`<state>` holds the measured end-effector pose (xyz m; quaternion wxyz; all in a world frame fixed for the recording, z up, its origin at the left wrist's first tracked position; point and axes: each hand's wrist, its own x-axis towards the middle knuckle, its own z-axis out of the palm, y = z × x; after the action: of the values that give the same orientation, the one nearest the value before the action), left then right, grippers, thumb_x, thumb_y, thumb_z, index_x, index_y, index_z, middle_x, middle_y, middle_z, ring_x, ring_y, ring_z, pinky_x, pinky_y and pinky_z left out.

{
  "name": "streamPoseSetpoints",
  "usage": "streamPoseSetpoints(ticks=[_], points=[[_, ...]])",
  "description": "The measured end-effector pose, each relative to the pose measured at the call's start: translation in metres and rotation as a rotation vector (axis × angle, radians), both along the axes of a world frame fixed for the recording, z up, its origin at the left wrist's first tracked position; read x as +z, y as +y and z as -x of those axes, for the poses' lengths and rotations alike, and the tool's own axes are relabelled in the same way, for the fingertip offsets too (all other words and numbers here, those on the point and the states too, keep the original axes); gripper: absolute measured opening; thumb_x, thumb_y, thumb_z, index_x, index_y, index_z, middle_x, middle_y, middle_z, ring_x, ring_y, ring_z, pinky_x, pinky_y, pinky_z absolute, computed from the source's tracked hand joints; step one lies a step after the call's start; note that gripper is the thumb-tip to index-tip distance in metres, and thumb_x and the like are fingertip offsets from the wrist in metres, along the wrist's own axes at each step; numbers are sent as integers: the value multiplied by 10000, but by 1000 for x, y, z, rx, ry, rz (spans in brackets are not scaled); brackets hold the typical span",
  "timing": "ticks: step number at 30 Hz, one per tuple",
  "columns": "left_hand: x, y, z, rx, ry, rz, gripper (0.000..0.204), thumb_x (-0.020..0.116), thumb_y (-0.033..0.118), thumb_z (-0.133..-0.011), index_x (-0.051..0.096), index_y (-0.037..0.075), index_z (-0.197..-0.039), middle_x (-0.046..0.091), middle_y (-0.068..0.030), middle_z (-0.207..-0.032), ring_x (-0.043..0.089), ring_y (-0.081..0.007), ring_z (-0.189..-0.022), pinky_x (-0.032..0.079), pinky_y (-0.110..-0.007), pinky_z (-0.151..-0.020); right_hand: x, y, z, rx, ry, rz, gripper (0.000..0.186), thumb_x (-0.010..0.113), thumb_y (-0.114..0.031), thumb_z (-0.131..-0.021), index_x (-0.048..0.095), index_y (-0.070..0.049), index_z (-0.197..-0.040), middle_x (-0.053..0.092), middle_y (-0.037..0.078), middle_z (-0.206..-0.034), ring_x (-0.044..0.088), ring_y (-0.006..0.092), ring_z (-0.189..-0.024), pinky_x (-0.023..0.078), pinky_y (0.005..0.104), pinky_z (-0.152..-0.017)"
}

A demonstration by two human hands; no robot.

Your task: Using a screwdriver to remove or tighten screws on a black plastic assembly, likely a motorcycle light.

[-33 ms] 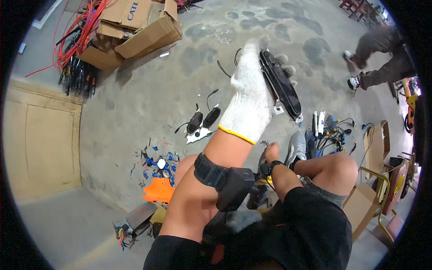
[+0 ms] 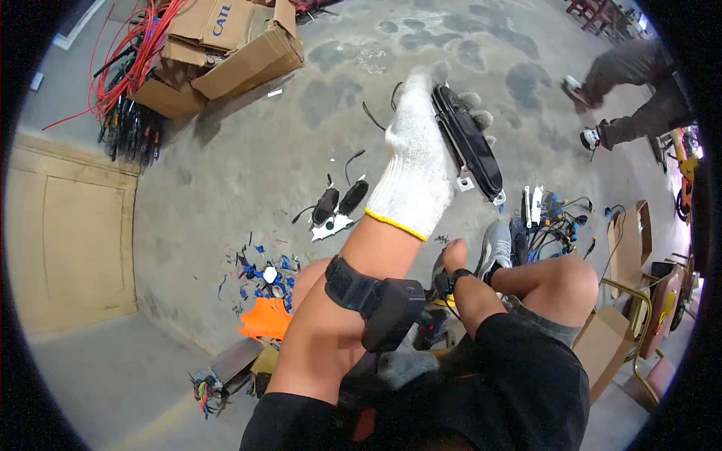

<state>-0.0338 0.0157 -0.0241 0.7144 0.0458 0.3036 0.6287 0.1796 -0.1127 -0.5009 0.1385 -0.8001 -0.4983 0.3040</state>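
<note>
Okay, step in hand reads as a hold: my left hand (image 2: pixel 417 139), in a white knitted glove with a yellow cuff, has a long black part (image 2: pixel 471 143) up between 1 and 2 o'clock, apparently above the concrete floor (image 2: pixel 293 143). Fingers (image 2: pixel 482 119) are curled round the part, not spread; grey tips poke out past its far edge, near edge sits toward the palm. Gap looks only as wide as the part, so firm grasp. Part slants: upper end toward 1, lower end between 2 and 3, metal tabs (image 2: pixel 465 183) sticking out low on it. My judgement: next move calls for a steady grip and a wrist angle that clears those tabs of the glove.

Right hand (image 2: pixel 453 254) is down between 3 and 4, beside a grey shoe (image 2: pixel 496 244), black band at the wrist. Small and partly hidden; can't tell if its fingers grip anything.

Around: two smaller dark parts (image 2: pixel 326 204) just off centre toward 10 to 11, blue bits (image 2: pixel 286 262) at 8, orange piece (image 2: pixel 265 318) between 7 and 8, dark cables with blue ends (image 2: pixel 553 233) at 3. Another person's legs (image 2: pixel 632 75) at 2.
</note>
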Motion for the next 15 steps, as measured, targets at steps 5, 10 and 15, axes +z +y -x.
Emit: streamPoseSetpoints(ticks=[5, 10, 15], points=[[-2, 5, -10, -58, -31, -65, 422, 330, 471, -1025, 535, 150, -1208, 641, -151, -944, 654, -304, -790, 562, -515, -701, 0, 16, -25, -101, -58, -46, 231, 585, -197, -891, 611, 9, -993, 679, 237, -894, 648, 433, -884, 504, 502, -802], [3, 7, -14, -84, -65, -51, 414, 322, 476, -1027, 573, 185, -1184, 651, -154, -919, 659, -319, -771, 559, -533, -691, 44, 92, -46, -157, 331, -267, 234, 595, -182, -884, 607, 25, -992, 686, 182, -819, 681, 281, -706, 536, 394, -647], [-2, 3, -10, -39, -56, -63, 396, 332, 469, -1024, 591, 201, -1157, 659, -147, -905, 663, -315, -759, 555, -538, -687, 211, 180, -32, -74, 480, -521, 246, 593, -132, -890, 592, 78, -1017, 691, 150, -802, 678, 202, -635, 522, 328, -504]])
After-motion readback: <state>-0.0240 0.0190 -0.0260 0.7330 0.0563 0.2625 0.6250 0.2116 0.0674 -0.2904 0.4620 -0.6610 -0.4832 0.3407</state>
